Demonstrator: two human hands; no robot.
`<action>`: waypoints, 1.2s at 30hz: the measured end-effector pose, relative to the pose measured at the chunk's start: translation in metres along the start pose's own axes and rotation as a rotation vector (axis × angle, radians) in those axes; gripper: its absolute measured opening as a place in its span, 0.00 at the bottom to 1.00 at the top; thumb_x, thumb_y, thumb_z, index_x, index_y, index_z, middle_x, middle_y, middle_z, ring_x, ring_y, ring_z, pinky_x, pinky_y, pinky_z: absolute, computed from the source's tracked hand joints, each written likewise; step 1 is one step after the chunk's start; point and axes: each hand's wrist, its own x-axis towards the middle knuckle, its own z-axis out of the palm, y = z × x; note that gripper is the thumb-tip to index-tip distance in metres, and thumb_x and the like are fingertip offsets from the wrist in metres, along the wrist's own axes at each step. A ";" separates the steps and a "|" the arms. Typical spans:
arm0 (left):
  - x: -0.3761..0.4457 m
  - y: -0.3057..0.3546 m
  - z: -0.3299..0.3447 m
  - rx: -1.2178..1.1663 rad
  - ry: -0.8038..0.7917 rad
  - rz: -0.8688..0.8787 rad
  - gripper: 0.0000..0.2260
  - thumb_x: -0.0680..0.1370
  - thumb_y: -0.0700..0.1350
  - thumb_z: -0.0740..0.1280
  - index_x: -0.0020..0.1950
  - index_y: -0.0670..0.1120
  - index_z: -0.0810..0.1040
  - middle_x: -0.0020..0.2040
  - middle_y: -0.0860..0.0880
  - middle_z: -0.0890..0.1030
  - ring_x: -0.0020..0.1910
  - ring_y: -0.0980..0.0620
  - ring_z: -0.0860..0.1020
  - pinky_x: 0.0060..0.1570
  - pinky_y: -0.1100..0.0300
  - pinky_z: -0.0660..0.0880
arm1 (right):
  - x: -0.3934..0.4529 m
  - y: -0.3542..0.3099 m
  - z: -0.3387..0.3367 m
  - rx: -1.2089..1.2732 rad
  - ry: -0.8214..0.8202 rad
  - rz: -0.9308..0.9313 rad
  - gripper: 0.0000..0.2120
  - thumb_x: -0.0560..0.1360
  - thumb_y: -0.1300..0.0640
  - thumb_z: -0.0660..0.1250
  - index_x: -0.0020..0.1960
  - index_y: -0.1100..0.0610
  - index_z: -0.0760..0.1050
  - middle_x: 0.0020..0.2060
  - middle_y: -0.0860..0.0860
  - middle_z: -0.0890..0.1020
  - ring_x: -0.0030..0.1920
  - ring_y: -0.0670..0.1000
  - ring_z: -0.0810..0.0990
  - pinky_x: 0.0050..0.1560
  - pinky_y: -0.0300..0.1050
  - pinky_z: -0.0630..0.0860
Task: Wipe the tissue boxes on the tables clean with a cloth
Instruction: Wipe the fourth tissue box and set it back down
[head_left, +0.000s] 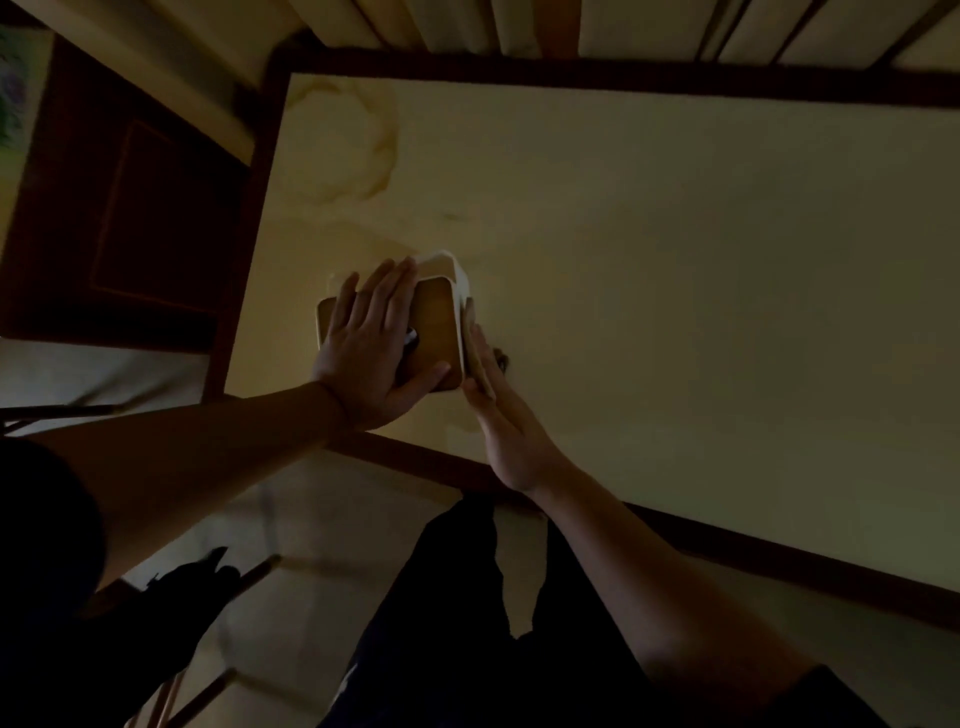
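A tissue box (439, 317) with a wooden lid and white sides stands near the front left of a pale table (649, 249). My left hand (371, 345) lies flat on the lid, fingers straight, covering its slot. My right hand (501, 415) presses a folded cloth (475, 348) flat against the box's right side with straight fingers. The light is dim.
The table has a dark wooden border (727, 540) along its front and left edges. A dark wooden chair (130, 218) stands to the left. Pale stains mark the table's far left corner. My dark-clothed legs and a tiled floor show below.
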 end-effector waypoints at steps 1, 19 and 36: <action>0.000 0.000 0.000 -0.003 -0.006 -0.001 0.47 0.79 0.70 0.57 0.84 0.38 0.51 0.83 0.40 0.58 0.84 0.41 0.54 0.80 0.37 0.49 | -0.002 -0.003 -0.002 -0.035 0.020 0.034 0.27 0.89 0.47 0.52 0.86 0.47 0.49 0.85 0.41 0.52 0.83 0.40 0.48 0.85 0.51 0.51; 0.016 -0.046 -0.030 0.349 -0.295 0.673 0.64 0.65 0.77 0.69 0.85 0.48 0.37 0.85 0.48 0.39 0.82 0.42 0.32 0.74 0.34 0.26 | -0.081 -0.029 -0.062 -1.089 0.909 0.087 0.19 0.84 0.54 0.62 0.70 0.63 0.77 0.53 0.59 0.74 0.43 0.60 0.79 0.39 0.48 0.75; -0.018 -0.043 -0.039 -0.182 -0.184 0.174 0.46 0.77 0.69 0.61 0.85 0.49 0.44 0.86 0.46 0.43 0.84 0.44 0.42 0.81 0.38 0.42 | -0.032 -0.015 0.069 -0.884 0.543 0.378 0.39 0.77 0.26 0.55 0.82 0.44 0.62 0.69 0.52 0.76 0.69 0.54 0.75 0.66 0.56 0.76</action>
